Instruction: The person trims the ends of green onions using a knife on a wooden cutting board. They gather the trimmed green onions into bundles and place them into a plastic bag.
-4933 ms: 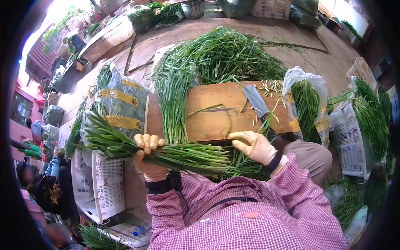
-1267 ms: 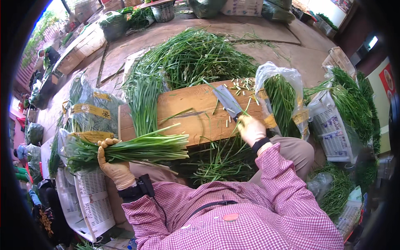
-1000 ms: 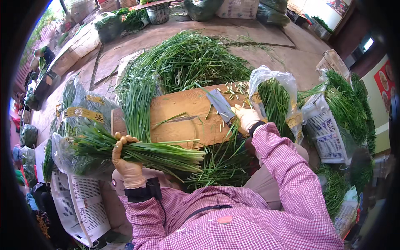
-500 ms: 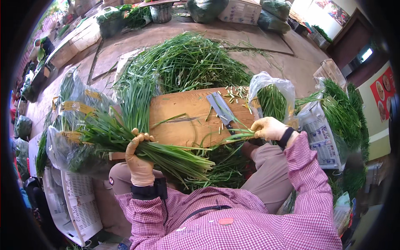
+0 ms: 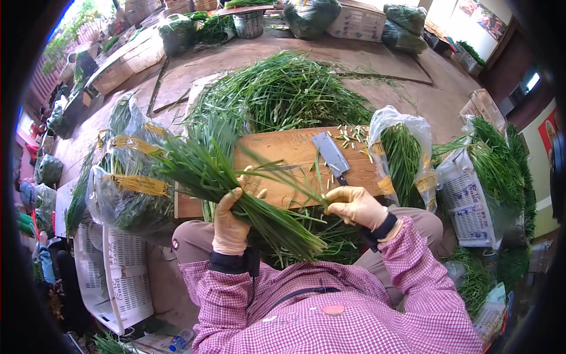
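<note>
My left hand, in a pale thin glove, is closed around a thick bunch of garlic chives, leaf tips pointing up and left, stalk ends toward my lap. To its right, my gloved right hand pinches the ends of a few loose chive blades, blurred and stretching back toward the bunch. Beyond the hands lies a wooden board. A cleaver rests flat on it, handle toward me. Short cut chive ends are scattered at the board's far right corner.
A large heap of chives lies behind the board. Plastic bags of chives stand at the left, and another open bag at the right. White crates flank both sides. More chives lie below the board by my lap.
My right hand has moved slightly left and lower, turning over, with the blades now swung up toward the bunch. The left hand still grips its bunch. The whole view has shifted slightly.
</note>
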Motion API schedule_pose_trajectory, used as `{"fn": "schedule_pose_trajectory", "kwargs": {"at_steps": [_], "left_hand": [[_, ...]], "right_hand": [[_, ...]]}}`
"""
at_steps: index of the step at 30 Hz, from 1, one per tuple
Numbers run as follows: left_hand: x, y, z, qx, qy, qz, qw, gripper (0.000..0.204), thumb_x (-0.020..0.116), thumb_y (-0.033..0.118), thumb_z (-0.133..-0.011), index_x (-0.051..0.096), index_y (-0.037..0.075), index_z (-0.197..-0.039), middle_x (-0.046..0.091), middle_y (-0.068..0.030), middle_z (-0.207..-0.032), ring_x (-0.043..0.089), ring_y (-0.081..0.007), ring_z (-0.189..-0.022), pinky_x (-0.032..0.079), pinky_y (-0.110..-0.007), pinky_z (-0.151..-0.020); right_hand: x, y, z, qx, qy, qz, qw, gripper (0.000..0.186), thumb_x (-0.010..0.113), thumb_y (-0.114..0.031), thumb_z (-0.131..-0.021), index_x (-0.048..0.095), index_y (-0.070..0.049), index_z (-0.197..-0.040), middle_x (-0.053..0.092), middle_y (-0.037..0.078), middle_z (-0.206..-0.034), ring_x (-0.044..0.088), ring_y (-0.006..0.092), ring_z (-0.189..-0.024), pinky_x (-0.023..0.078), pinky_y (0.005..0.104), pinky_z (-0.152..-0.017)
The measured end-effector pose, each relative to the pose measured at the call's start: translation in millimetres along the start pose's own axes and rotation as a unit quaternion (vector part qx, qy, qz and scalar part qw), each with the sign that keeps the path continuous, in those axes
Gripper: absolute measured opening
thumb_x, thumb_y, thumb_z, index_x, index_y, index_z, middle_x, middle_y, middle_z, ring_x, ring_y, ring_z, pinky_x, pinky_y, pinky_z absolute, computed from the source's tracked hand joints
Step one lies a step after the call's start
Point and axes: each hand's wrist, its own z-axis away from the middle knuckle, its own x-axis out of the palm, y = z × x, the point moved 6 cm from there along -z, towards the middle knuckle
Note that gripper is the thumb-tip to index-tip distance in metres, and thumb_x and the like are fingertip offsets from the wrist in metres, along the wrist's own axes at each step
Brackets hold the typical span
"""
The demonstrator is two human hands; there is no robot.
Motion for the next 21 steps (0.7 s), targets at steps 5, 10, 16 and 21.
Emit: {"fn": "schedule_pose_trajectory", "kwargs": {"at_steps": [5,10,16,21], "left_hand": [[14,2,9,0.023,-0.016,-0.052,0.998,0.022,0.069,0.005,-0.085,0.071,0.006,-0.106,0.067,-0.0153,-0.125,0.056,-0.0347,-0.128,0.050,-0.053,-0.103],[32,23,15,0.053,-0.109,-0.016,0.993,0.014,0.067,0.004,-0.086,0.067,0.001,-0.099,0.068,-0.0099,-0.099,0.061,-0.0297,-0.116,0.051,-0.053,-0.105],[45,37,29,0.066,-0.105,-0.109,0.986,0.019,0.068,0.007,-0.087,0.064,0.005,-0.105,0.065,-0.0091,-0.099,0.063,-0.0287,-0.105,0.051,-0.050,-0.102],[62,28,23,0.030,-0.158,-0.129,0.979,0.018,0.068,0.006,-0.086,0.064,0.004,-0.103,0.063,-0.0086,-0.096,0.063,-0.0281,-0.102,0.051,-0.046,-0.100]], "right_hand": [[32,18,-10,-0.002,-0.036,0.065,0.997,0.027,0.071,-0.013,-0.094,0.071,-0.005,-0.119,0.076,0.003,-0.096,0.060,0.0036,-0.066,0.047,0.0199,-0.054],[20,39,-15,-0.040,-0.016,0.316,0.948,0.023,0.069,-0.010,-0.093,0.073,-0.007,-0.115,0.077,0.008,-0.098,0.069,0.0161,-0.077,0.056,0.0289,-0.068],[21,-1,-11,-0.270,0.096,0.452,0.845,0.065,0.069,-0.013,-0.086,0.046,-0.012,-0.148,0.061,0.020,-0.137,0.060,0.0362,-0.124,0.049,0.0418,-0.107],[91,-7,-29,-0.317,-0.059,0.442,0.837,0.059,0.070,-0.015,-0.084,0.055,-0.018,-0.141,0.068,0.018,-0.123,0.067,0.0377,-0.107,0.055,0.0440,-0.094]]}}
